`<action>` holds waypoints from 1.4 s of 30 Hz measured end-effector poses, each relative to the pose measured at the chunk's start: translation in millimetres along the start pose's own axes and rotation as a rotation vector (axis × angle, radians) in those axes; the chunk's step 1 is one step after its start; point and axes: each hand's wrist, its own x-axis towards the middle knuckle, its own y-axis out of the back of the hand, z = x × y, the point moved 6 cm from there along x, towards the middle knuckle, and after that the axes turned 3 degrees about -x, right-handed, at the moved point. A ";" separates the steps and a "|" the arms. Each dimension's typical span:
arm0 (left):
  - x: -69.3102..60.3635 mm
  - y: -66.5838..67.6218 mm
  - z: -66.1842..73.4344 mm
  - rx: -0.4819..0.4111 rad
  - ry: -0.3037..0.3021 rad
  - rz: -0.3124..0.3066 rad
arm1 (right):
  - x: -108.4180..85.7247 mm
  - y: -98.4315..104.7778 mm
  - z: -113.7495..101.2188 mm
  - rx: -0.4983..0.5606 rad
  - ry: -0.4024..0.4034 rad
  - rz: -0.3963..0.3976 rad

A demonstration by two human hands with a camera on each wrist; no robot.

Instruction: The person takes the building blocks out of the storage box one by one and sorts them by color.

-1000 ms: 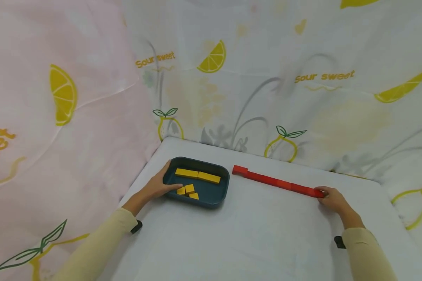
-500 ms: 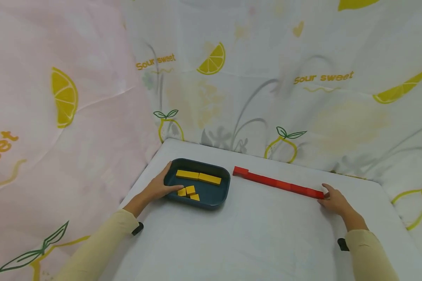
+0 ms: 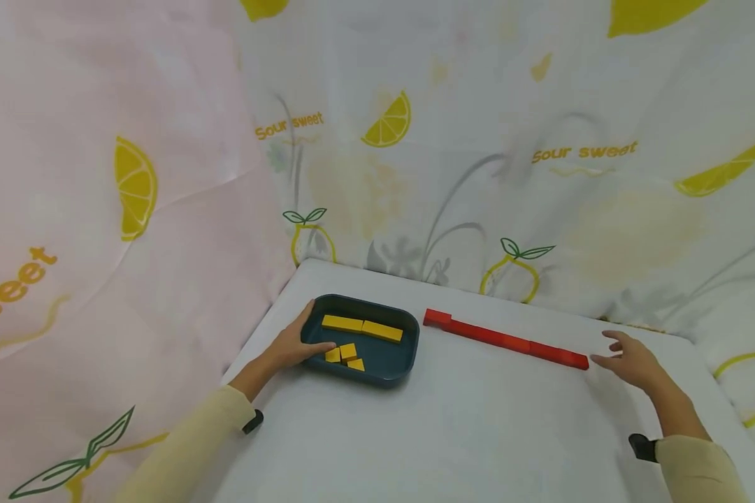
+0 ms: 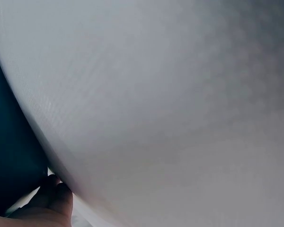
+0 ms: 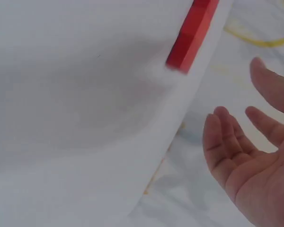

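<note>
Two hands in view. Left hand [image 3: 284,349] grips the left end of the dark blue tray [image 3: 384,356]: thumb over the near-side rim and into the tray, other fingers along the outside of the left wall. The left wrist view shows some of those fingers by the tray wall; most of the frame is blurred white cloth. Just past the thumb tip, three yellow cubes [image 3: 349,351] sit clustered; can't tell if the thumb touches the nearest one. Farther out from the thumb, toward the far wall, two yellow bars [image 3: 342,323] lie end to end.

Right of the tray, the red row [image 3: 500,338] lies on the worktop [image 3: 478,433], its left-end piece out of line with the rest. Its right end is just beside the right hand [image 3: 634,363]. Those fingers are spread, partly bent, thumb apart, holding nothing; right wrist view shows a gap to the red end.

Versus a second ago: right fingers were on the row's right end, now off it and pulled back to the right. Left fingers' hold on the tray unchanged, cubes and bars same arrangement.
</note>
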 end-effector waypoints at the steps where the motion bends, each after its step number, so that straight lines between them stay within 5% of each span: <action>1: -1.6 -0.9 -1.4 -0.005 0.008 -0.001 | 0.1 0.1 -10.3 -0.008 0.017 0.034; 7: -2.2 -0.8 -2.7 -0.008 0.013 0.018 | 9.1 -17.4 -98.8 0.062 0.154 0.123; 15: 1.3 -0.8 -0.5 0.005 0.026 0.000 | 19.4 -47.7 -220.1 0.255 0.436 0.102; 23: 4.2 7.3 4.0 0.016 0.011 0.021 | 31.5 -115.9 -316.4 0.232 0.672 -0.057; 27: 0.8 0.0 0.5 0.008 0.024 0.005 | 37.2 -153.6 -336.6 0.177 0.644 -0.160; 31: -3.9 -6.3 -4.5 0.009 0.035 -0.011 | 46.5 -181.3 -348.1 0.137 0.607 -0.183; 42: -1.9 0.9 -0.9 -0.001 0.017 0.001 | 74.0 -190.1 -359.1 0.253 0.470 -0.050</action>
